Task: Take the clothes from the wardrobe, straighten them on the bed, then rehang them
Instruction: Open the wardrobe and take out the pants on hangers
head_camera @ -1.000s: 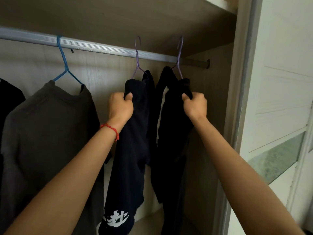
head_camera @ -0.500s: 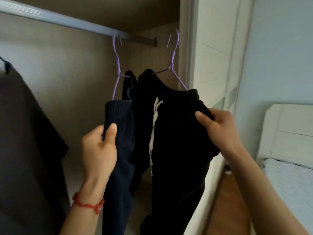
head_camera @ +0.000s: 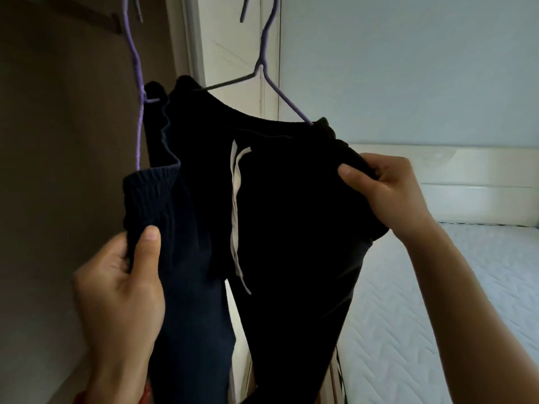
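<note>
Two dark garments hang on purple wire hangers, held up in the air in front of me. My left hand (head_camera: 122,284) grips the ribbed waistband of the navy trousers (head_camera: 186,287) on the left purple hanger (head_camera: 140,77). My right hand (head_camera: 385,193) pinches the waistband of the black trousers (head_camera: 291,214), which carry a white drawstring (head_camera: 236,205) and sit on the right purple hanger (head_camera: 262,68). Both hanger hooks are free of the rail. The trouser legs run out of view below.
The wardrobe's brown inner wall (head_camera: 58,170) fills the left, with its white door frame (head_camera: 192,39) behind the hangers. To the right lies a bed with a white quilted mattress (head_camera: 437,316) and a white headboard (head_camera: 466,170) against a pale blue wall.
Both hangers have come off the wardrobe rail and, with my view, swung right towards the bed. My hands keep the same grips on the two waistbands.
</note>
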Tool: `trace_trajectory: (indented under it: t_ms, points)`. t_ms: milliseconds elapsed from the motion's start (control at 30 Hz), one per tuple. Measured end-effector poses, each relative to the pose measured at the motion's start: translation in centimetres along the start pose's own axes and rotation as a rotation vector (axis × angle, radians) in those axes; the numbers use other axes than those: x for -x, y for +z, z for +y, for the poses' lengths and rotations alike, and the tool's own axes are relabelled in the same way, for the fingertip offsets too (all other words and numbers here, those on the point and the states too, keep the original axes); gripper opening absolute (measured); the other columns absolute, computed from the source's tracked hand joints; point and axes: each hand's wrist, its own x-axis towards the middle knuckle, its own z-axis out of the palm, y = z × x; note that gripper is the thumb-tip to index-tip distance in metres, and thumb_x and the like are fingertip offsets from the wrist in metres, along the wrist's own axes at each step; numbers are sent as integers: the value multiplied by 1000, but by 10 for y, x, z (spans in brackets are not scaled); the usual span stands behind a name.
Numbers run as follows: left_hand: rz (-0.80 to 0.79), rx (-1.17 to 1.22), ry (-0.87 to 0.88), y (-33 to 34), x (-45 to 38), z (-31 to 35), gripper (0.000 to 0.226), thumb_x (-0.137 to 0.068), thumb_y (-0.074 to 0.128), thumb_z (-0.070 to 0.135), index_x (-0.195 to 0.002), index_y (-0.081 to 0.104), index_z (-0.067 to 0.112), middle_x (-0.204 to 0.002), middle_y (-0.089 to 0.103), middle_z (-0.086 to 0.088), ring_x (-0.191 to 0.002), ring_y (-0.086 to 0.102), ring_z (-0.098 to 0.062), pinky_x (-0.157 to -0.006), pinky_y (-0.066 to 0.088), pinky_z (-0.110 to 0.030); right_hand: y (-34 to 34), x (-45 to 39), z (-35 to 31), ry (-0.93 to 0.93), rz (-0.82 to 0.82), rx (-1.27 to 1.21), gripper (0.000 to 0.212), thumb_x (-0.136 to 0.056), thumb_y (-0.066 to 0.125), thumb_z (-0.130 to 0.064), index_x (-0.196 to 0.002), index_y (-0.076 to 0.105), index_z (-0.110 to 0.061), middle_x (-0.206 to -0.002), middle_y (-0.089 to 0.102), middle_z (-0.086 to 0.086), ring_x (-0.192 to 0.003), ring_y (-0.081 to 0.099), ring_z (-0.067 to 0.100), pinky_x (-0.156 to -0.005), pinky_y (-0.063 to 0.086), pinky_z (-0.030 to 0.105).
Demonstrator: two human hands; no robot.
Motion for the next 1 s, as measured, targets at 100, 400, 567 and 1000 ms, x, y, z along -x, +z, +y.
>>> trace_trajectory:
  t_ms: [100, 400, 567, 1000]
  points:
    - [-2, 33, -9, 4, 5, 6, 46, -84, 45, 48, -50, 40, 17, -41, 37, 0, -37, 24, -23, -37, 18, -38, -15, 10, 2, 5, 0, 11, 44, -76, 57, -29, -62, 42, 9, -53, 33, 0, -53, 35, 17, -52, 25, 26]
    - [18, 95, 14, 34, 39, 28, 51, -92, 51, 19, -45, 34, 19, -35, 42, 10, -34, 31, -7, -36, 19, -16, -49, 23, 7, 41, -36, 14, 49, -75, 58, -31, -69, 43, 16, -57, 35, 6, -55, 36, 18, -51, 26, 26]
    - [-4, 97, 20, 56, 73, 49, 48, -92, 51, 18, -48, 30, 20, -38, 45, 10, -33, 33, -8, -34, 20, -14, -83, 39, 17, 102, -46, -10, 50, -75, 59, -31, -70, 44, 18, -61, 38, 9, -58, 38, 20, -56, 28, 31]
    - [-219, 177, 53, 149, 171, 107, 36, -92, 50, 17, -56, 44, 14, -47, 46, -3, -51, 52, -3, -42, 35, -9, -242, 114, 46, 229, 109, 144, 36, -86, 63, -16, -80, 53, 18, -66, 46, 11, -63, 46, 23, -63, 36, 34]
